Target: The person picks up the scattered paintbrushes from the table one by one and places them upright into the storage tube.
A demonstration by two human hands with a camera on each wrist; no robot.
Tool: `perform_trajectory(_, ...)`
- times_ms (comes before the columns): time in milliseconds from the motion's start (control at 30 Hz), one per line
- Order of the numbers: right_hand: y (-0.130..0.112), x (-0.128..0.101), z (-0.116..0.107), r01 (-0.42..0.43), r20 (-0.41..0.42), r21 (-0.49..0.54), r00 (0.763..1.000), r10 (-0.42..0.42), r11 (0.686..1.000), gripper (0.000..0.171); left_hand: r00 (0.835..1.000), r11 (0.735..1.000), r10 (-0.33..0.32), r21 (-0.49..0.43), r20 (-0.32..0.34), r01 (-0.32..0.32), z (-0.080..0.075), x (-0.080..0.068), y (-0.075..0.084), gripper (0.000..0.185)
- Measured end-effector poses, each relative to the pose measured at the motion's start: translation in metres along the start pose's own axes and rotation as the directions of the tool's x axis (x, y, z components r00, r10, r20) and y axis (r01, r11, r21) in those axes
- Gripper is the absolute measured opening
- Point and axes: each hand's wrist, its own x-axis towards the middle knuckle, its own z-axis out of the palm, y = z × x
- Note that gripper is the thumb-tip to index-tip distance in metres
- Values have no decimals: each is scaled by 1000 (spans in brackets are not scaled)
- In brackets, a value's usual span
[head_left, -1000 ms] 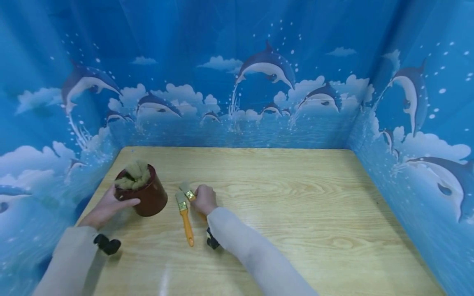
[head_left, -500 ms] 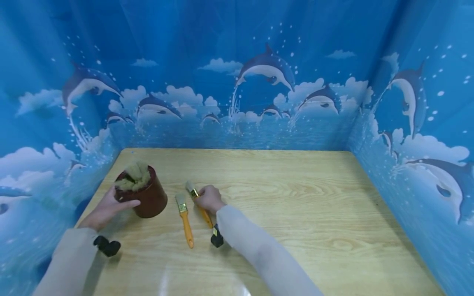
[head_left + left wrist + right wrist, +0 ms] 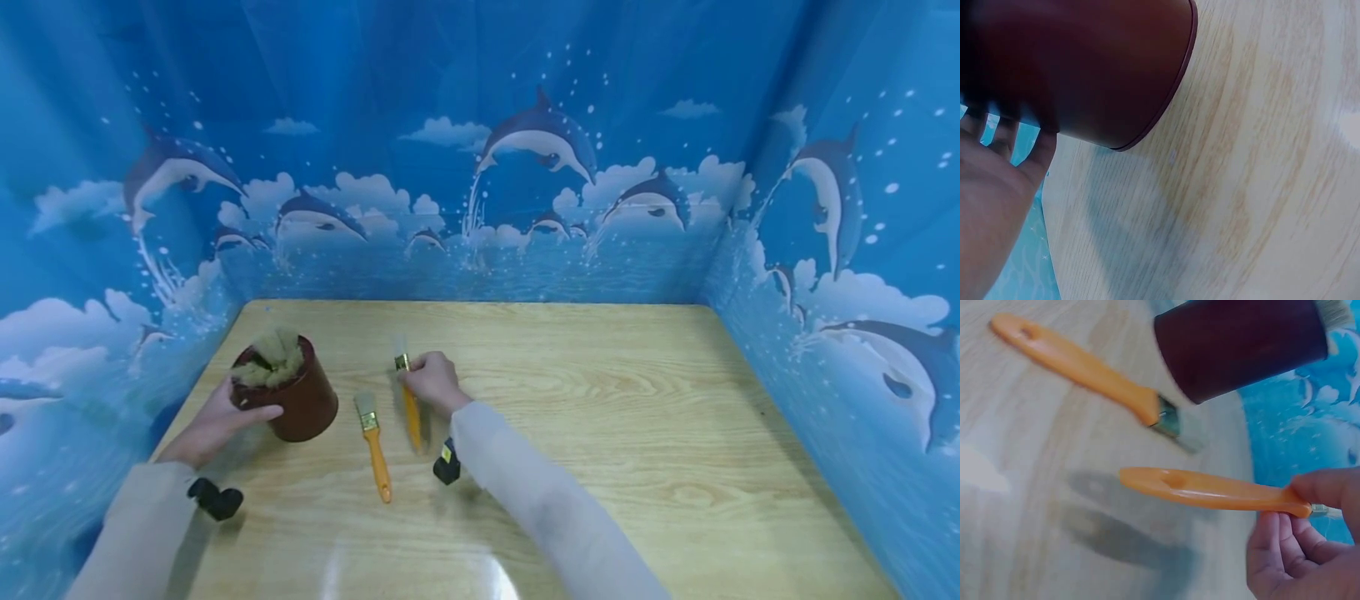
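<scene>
Staged recording booth, not a lived-in room. Light wooden table (image 3: 570,417) boxed in on three sides by a blue printed backdrop (image 3: 480,167) of leaping dolphins, clouds and sea (hangs like sheeting, creases visible). Props only: a brown pot (image 3: 296,400), two orange-handled brushes (image 3: 375,446). Black wrist-worn camera (image 3: 216,498) on the sleeve.

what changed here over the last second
The right hand, pinching one brush near its bristles, has lifted it off the table and carried it farther away. The left hand still holds the pot; the other brush lies unmoved.
</scene>
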Motion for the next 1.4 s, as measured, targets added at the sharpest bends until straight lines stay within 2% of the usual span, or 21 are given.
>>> perform_trajectory(167, -20, -2, -8, 50, -3, -1, 999, -50, 999, 17, 1000, 1000, -4, -24, -2, 4, 2, 0, 1, 104)
perform_trajectory(367, -46, -4, -15, 111, -21, 52, 994, -110, 993, 19, 1000, 999, -11, -31, -4, 10, 3, -1, 3, 105)
perform_trajectory(567, -71, -11, -18, 192, -23, 39, 981, -191, 981, 13, 1000, 999, -22, -31, -12, 21, 2, -1, 3, 107)
perform_trajectory(767, -90, -20, -16, 303, -65, 111, 953, -297, 947, 17, 999, 999, -42, -29, -17, 42, 3, -1, 2, 108)
perform_trajectory(933, -102, -23, -15, 371, -117, 151, 927, -356, 916, 20, 999, 999, -33, -31, -23, 32, 4, 1, 2, 107)
perform_trajectory(1167, -114, -26, -11, 426, -119, 150, 904, -412, 892, 21, 999, 999, -41, -25, -17, 41, 5, 2, 1, 107)
perform_trajectory(1400, -116, -25, -4, 421, -67, 127, 907, -416, 898, 21, 999, 999, -50, -5, -9, 50, 3, 2, 3, 107)
